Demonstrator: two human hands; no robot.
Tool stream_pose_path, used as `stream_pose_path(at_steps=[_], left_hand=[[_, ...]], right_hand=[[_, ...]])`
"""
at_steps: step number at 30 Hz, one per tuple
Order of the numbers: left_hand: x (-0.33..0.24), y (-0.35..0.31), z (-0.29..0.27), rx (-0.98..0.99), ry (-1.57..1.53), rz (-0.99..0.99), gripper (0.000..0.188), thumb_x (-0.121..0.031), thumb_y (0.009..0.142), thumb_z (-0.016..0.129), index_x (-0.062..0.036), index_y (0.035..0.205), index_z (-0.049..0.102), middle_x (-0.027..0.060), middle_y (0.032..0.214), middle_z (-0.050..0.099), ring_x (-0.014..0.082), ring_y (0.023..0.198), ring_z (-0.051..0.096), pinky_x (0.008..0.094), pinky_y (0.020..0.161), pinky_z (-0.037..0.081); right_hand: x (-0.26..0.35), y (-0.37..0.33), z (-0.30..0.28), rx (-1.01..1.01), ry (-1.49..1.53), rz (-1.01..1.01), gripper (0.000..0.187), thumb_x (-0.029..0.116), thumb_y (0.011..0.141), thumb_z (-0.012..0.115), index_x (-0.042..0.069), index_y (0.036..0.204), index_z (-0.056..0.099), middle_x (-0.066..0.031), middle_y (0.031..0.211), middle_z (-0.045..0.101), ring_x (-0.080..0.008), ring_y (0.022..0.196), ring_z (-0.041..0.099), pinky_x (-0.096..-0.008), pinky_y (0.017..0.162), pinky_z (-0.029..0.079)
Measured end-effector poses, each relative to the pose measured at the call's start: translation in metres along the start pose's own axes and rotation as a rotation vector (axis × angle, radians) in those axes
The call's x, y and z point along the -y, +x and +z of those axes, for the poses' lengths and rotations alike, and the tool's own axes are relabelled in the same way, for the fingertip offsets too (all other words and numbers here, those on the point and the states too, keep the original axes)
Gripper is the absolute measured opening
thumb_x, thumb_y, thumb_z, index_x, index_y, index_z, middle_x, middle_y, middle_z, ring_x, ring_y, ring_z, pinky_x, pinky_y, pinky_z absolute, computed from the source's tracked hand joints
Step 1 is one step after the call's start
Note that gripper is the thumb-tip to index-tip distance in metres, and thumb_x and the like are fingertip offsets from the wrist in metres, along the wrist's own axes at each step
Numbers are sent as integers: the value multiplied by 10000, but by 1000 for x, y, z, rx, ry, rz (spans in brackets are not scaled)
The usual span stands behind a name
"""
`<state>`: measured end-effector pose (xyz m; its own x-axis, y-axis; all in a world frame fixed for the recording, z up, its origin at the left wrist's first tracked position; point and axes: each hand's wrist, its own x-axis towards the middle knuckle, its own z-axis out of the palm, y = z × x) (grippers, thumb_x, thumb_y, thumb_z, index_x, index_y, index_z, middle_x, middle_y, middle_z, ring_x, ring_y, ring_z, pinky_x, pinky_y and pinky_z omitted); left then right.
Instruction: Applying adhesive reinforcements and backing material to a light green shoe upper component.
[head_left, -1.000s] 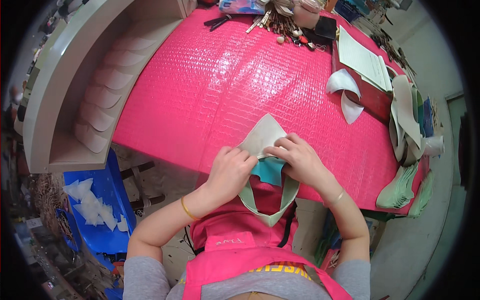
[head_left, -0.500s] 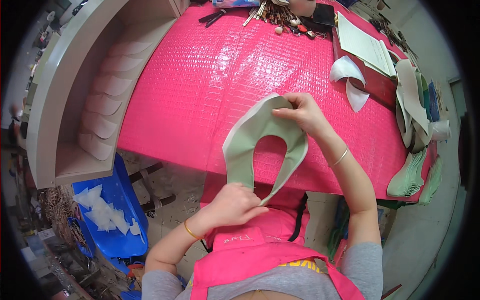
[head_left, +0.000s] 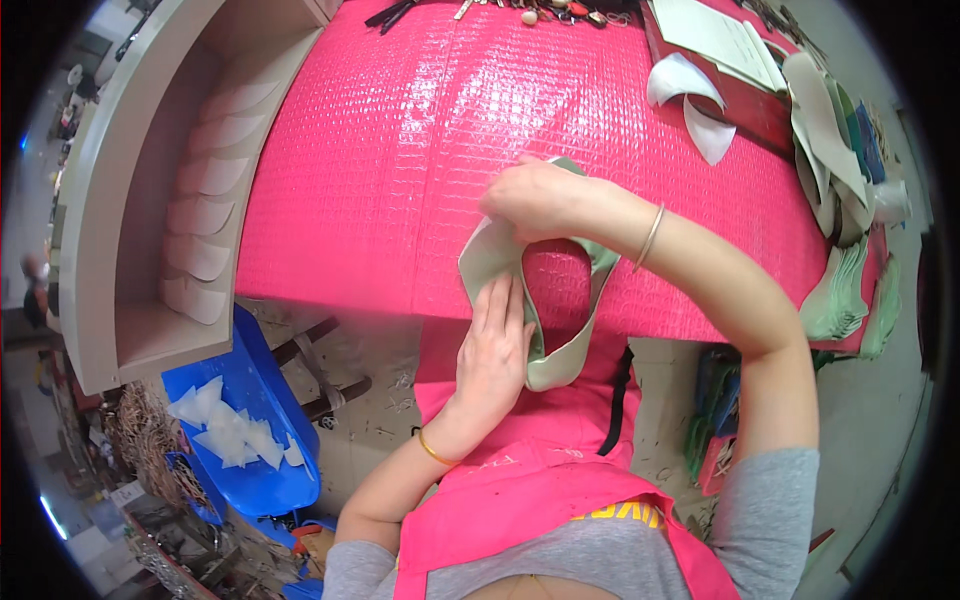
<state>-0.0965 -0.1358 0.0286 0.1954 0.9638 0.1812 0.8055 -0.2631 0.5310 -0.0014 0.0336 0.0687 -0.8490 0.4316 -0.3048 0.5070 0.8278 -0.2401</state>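
A U-shaped shoe upper (head_left: 490,258), pale on one face and sage green on the other, lies at the near edge of the pink table, its lower end hanging past the edge. My left hand (head_left: 492,345) rests on its left side, fingers stretched out and flat against the pale face. At the far end my right hand (head_left: 535,200) bends over the upper's left edge, fingers curled round it; the fingertips are partly hidden. A green strip of the upper shows beyond my right wrist.
On the left a grey shelf (head_left: 140,190) holds several white curved pieces (head_left: 200,215). Below it, a blue tray (head_left: 270,485) contains translucent scraps. Two white pieces (head_left: 685,85) lie at the right near a notepad (head_left: 715,40). Stacked green pieces (head_left: 838,295) sit at the right edge.
My right hand has moved left across the upper's far end, folding it over so more pale face shows. My left hand has gone from gripping the lower end to lying flat on the side.
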Motion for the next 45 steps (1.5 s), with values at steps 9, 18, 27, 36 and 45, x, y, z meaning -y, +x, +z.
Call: stream_pose_path(at_steps=[9, 18, 27, 36, 45], left_hand=[[9, 0, 10, 23, 190, 8, 489, -88, 744, 560, 24, 1199, 421, 161, 1223, 401, 329, 1070, 415, 376, 907, 367], [20, 21, 13, -56, 247, 93, 473, -120, 714, 607, 2, 1146, 459, 116, 1015, 459, 270, 944, 458, 352, 814, 403], [29, 42, 12, -67, 206, 183, 412, -115, 711, 610, 15, 1087, 502, 117, 1060, 474, 260, 952, 463, 342, 802, 428], [36, 52, 15, -68, 189, 274, 426, -125, 715, 612, -1, 1110, 512, 106, 1120, 491, 251, 992, 470, 334, 839, 423], [36, 67, 12, 31, 198, 224, 347, -152, 741, 587, -20, 1059, 543, 114, 1048, 518, 249, 964, 482, 330, 817, 427]], right_hand=[[-2, 24, 4, 81, 59, 44, 182, 132, 638, 635, 16, 779, 638, -173, 734, 608, -326, 732, 601, -409, 629, 481], [-14, 34, -7, 302, -69, 62, 272, 209, 663, 668, 27, 865, 651, -155, 804, 631, -304, 751, 612, -391, 630, 496], [-24, 18, -18, 409, 111, 202, 381, 271, 658, 683, 27, 943, 623, -160, 827, 626, -284, 737, 606, -388, 636, 482], [-39, 4, -20, 404, 144, 237, 335, 252, 692, 633, 3, 913, 600, -163, 790, 614, -285, 712, 590, -372, 628, 459], [-59, -37, 1, 118, 953, 503, 448, 332, 719, 658, -18, 991, 593, -99, 836, 612, -155, 794, 572, -292, 708, 457]])
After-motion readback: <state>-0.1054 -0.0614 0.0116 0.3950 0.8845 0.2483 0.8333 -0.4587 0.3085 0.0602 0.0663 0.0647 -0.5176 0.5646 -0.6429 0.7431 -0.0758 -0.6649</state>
